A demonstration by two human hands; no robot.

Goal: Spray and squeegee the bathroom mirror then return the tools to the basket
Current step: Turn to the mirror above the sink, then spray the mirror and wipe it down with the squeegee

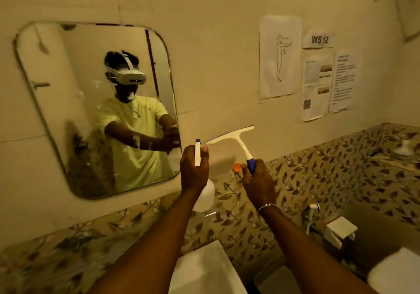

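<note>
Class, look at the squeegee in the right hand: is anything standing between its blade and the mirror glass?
Yes. The left hand, holding the spray bottle, sits between the squeegee blade and the mirror, near the mirror's lower right corner.

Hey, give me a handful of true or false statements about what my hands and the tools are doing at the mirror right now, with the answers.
1. The left hand holds the spray bottle. True.
2. The squeegee blade is pressed on the mirror. False: it is off to the mirror's right, in front of the wall.
3. The right hand grips the squeegee by its blue handle. True.
4. The right wrist is bare. False: it wears a bracelet.
</note>
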